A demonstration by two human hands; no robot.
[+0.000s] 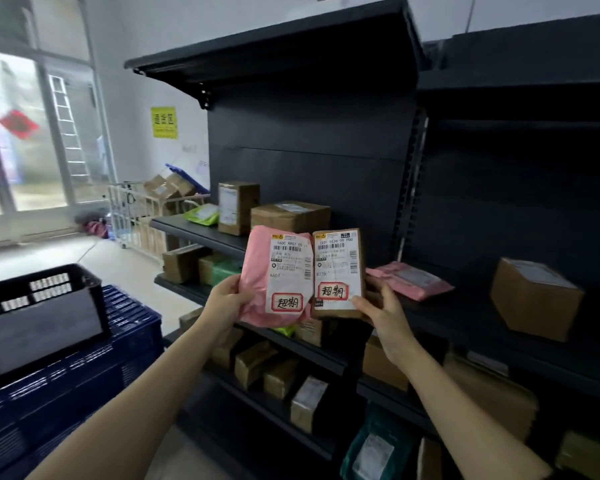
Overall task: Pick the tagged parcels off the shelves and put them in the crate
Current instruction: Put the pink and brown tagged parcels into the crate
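Head view is showing the left hand (pixel 227 299) gripping a pink parcel (pixel 274 268) at its lower left edge, fingers (pixel 235 284) curled round it. The right hand (pixel 378 311) is gripping a brown parcel (pixel 338 268) likewise. The two parcels are touching side by side, each bearing a red-framed tag (pixel 287 301). At 9 o'clock a black crate (pixel 42 299) is sitting on stacked blue crates (pixel 84 393); its contents cannot be told. At 10 o'clock a white wire cart (pixel 132 213) is holding cardboard boxes (pixel 168 187).

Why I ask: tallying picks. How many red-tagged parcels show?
2: the pink parcel in the left hand, the brown box in the right hand. Shelved parcels may hide tags.
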